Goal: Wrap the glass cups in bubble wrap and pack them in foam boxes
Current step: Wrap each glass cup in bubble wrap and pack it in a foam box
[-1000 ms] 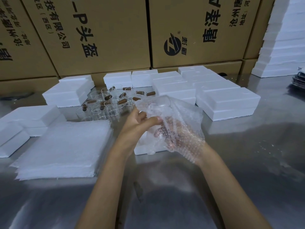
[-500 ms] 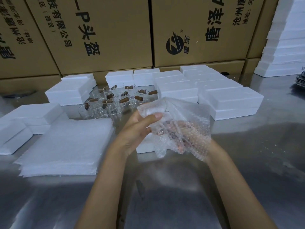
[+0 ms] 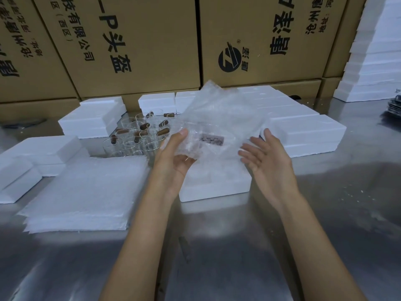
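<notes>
Left hand (image 3: 176,158) cradles the glass cup (image 3: 202,141) from below, thumb curled up against its side, with the bubble wrap (image 3: 219,118) between skin and glass. The cup's brown cork-like handle shows dimly through the film. Right hand (image 3: 265,158) is off the bundle, palm up, fingers spread and relaxed, holding nothing, just beside the loose trailing sheet. All of this hangs above the open foam box (image 3: 214,187) on the steel table (image 3: 325,213).

The sheet stands up in a free flap, so the wrap is not yet closed. It looks light, soft and springy, likely to unroll if let go. The cup inside is thin, fragile and probably slick under plastic, so best taken around the body, not by the handle. More bare cups (image 3: 138,137) wait behind, beside the stack of bubble wrap sheets (image 3: 86,192).
</notes>
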